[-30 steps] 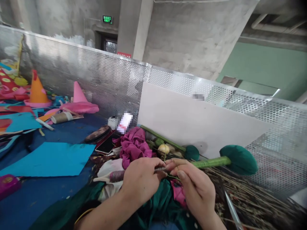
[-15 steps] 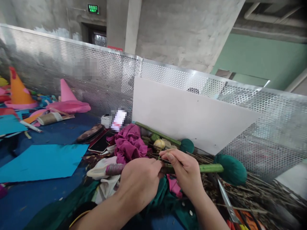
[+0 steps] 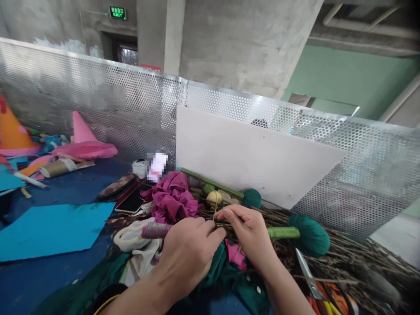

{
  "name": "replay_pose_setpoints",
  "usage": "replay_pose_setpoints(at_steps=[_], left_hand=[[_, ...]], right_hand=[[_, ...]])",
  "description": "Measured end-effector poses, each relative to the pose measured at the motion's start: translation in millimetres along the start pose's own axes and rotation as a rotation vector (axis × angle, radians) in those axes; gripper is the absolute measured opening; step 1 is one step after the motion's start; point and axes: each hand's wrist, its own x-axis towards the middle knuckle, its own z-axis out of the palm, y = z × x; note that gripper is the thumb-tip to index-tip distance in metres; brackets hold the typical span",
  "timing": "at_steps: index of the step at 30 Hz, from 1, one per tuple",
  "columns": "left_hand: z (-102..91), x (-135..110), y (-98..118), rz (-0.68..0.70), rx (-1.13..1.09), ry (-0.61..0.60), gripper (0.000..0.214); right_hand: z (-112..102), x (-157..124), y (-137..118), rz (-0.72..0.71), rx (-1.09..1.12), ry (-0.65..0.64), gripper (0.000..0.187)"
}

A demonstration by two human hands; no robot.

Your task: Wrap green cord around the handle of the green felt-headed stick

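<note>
- The left hand (image 3: 190, 256) has its fingers curled tight around the green stem (image 3: 282, 232), beside the stem's purple thread-wound end (image 3: 156, 230).
- The right hand (image 3: 252, 231) pinches the same stem, fingers together.
- The stem lies across the cluttered bench (image 3: 39, 280) and ends in a dark green fabric bud (image 3: 311, 238).
- Magenta cloth (image 3: 172, 199) lies just behind the hands.
- Dry twigs (image 3: 348, 262) are piled to the right.
</note>
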Motion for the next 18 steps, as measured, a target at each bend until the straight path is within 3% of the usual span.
replay_pose_setpoints(at_steps=[4, 9, 11, 14, 18], left_hand=[[-4.7, 0.4, -10.0, -0.055, -0.032, 0.001, 0.021], [-17.4, 2.5, -35.7, -0.268, -0.13, -0.033, 0.021], [-23.5, 3.7, -45.1, -0.374, -0.169, -0.081, 0.022], [-32.9, 6.0, -53.3, -0.508, -0.242, -0.155, 0.023], [-42.2, 8.9, -56.1, -0.593, -0.388, -0.242, 0.023]], right_hand=[[-16.5, 3.0, -3.9, 0.092, 0.092, -0.043, 0.03], [-77.2, -4.2, 2.4, 0.243, 0.129, -0.052, 0.038], [-108.7, -12.8, 12.9, 0.309, 0.122, 0.031, 0.035], [-151.8, -25.0, 36.1, 0.277, 0.129, 0.3, 0.026], [-180.9, -27.2, 61.9, 0.157, 0.144, 0.516, 0.01]])
